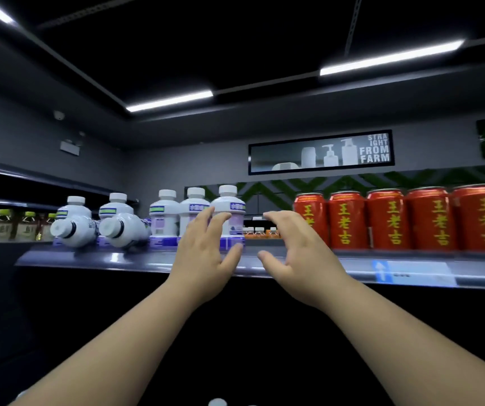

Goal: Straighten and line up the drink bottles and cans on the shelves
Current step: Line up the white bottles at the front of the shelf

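Dark ceiling panels with strip lights [169, 101] hang over a grey shelf [118, 259] stocked with drinks. On its left part stand white bottles with white caps. Two fallen bottles [71, 230] lie on their sides at the front, caps pointing outward, each with an upright one behind it. Three upright bottles [163, 218] stand in a row to their right. Five red cans [390, 221] stand side by side on the right part, touching or nearly so, with a gap between them and the bottles.

Both bare hands are raised before that gap. The left hand [206, 253] has its fingers [210, 213] spread and slightly bent in front of the rightmost bottle [231, 206], thumb by its base; whether they touch it I cannot tell. The right hand [296, 253] holds nothing, fingers apart and curved, just beside the first can.
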